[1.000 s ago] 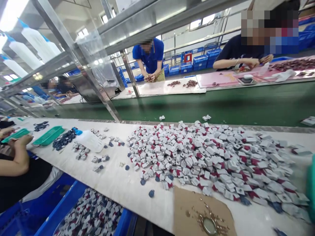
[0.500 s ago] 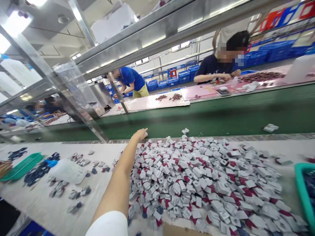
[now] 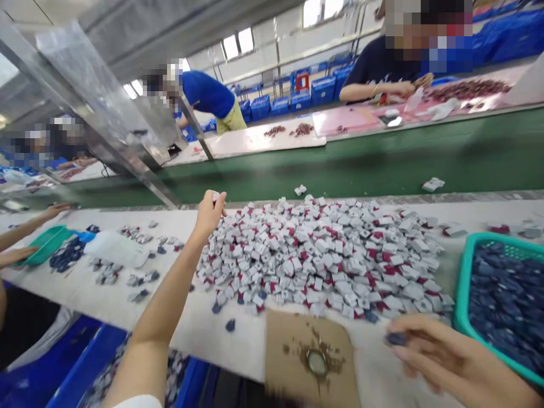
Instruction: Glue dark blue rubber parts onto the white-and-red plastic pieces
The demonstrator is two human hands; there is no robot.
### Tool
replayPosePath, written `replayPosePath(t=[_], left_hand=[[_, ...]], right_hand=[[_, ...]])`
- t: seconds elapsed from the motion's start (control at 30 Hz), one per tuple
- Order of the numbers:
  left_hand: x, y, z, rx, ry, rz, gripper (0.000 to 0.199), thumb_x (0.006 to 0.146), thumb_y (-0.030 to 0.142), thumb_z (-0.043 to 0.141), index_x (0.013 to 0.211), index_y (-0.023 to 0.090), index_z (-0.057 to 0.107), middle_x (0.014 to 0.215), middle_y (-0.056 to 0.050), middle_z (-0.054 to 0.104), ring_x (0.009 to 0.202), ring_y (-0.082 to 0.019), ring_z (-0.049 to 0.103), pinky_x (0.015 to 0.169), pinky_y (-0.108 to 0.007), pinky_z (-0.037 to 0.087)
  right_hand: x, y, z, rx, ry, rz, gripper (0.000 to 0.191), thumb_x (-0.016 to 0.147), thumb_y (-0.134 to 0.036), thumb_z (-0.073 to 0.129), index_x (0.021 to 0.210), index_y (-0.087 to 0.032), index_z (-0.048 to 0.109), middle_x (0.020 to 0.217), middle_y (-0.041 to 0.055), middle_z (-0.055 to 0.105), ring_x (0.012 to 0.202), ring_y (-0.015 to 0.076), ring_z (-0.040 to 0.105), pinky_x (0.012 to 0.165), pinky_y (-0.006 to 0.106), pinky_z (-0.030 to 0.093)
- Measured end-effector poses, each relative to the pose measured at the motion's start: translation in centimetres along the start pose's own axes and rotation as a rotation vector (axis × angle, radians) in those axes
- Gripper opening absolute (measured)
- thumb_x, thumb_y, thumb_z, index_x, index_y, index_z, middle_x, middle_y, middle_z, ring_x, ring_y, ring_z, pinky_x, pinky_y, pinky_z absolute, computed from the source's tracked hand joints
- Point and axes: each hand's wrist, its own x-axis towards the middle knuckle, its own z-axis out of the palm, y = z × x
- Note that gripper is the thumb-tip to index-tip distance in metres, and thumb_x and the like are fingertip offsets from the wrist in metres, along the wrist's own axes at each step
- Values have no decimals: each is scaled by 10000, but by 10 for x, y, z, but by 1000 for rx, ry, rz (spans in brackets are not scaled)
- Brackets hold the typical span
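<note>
My left hand (image 3: 209, 211) is closed on a small whitish piece (image 3: 216, 196), mostly hidden by the fingers, at the far left edge of a wide heap of grey-white and maroon pieces (image 3: 323, 249). At the lower right, my right hand (image 3: 446, 354), slightly blurred, pinches a small dark blue piece (image 3: 396, 338) between thumb and fingers. That hand is beside a green basket (image 3: 461, 283) full of dark blue pieces (image 3: 505, 300). Left of it lies a brown cardboard sheet (image 3: 293, 351) with a round, wet-looking disc (image 3: 317, 361) on it.
Beyond the heap runs a green conveyor belt (image 3: 255, 175) carrying two loose pale pieces. A slanted metal post (image 3: 144, 175) rises at left. A co-worker's arms (image 3: 25, 232) reach beside another green basket (image 3: 49, 243). Blue bins (image 3: 76, 371) stand below the table; other people work across the belt.
My left hand has drawn back from over the belt, toward the heap's left edge. My right hand has come into view with a dark blue piece. The view has tilted down.
</note>
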Motion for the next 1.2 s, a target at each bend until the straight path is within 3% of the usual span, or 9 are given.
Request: replayPosePath(t=[0.07,0.17,0.3,0.43,0.6,0.73,0.93,1.03,1.2], left_hand=[[-52,-1,-13,-228,-52,-104,245,924,427,376,841,202,425,608,43,474,486,-94,484,441,-200,362],[-133,0,-27,-647,-132,-282,209,871,418,411,818,216,398,705,20,487,476,-93,486,342,-179,271],[-217,0,-25,-774,-96,-351,217,827,393,521,916,224,418,900,-28,548,631,-134,583,381,-205,418],[-266,3,-5,-887,-71,-485,308,833,435,562,1039,224,473,878,-8,515,624,-107,550,413,-200,474],[-290,15,10,-1142,-271,-588,573,834,445,570,1346,283,371,969,-26,517,682,-112,522,412,-192,496],[-292,22,13,-1202,-389,-573,602,787,451,645,1324,237,478,1058,-78,578,713,-115,512,431,-175,503],[-294,24,23,-1234,-315,-654,508,679,462,748,1069,148,662,903,-93,661,640,-107,515,398,-152,454],[-296,25,27,-1199,-279,-665,503,660,427,771,1090,186,671,913,-63,628,692,-119,528,405,-151,468],[-298,26,28,-1164,-260,-686,536,655,468,764,1115,208,672,874,-37,603,714,-120,537,476,-180,530]], right_hand=[[1,-14,26,25,-185,102,258,850,-512,539,898,-266,603,619,36,623,509,187,591,444,281,509],[6,-30,57,87,-257,130,304,871,-512,520,902,-211,546,754,45,660,680,180,636,510,240,510],[7,-35,72,102,-287,141,325,904,-511,480,910,-195,556,705,32,635,630,159,608,518,238,496],[4,-29,72,-149,-230,-11,343,871,-507,531,947,-214,690,878,65,668,722,190,618,585,287,506],[0,-25,78,-281,-325,-43,316,895,-453,521,1070,-253,692,909,46,687,569,142,552,526,274,476],[0,-27,85,-197,-351,-130,285,910,-394,509,1056,-258,713,828,56,640,667,154,573,561,256,478],[-1,-29,88,-82,-344,-109,290,919,-408,513,1080,-275,715,862,72,587,715,153,573,636,279,512],[-3,-30,91,-117,-323,-141,279,923,-364,495,1037,-256,726,929,87,596,773,164,594,656,282,520],[-6,-22,96,-295,-203,-316,292,930,-240,414,934,-212,704,987,95,600,920,188,607,748,300,523]])
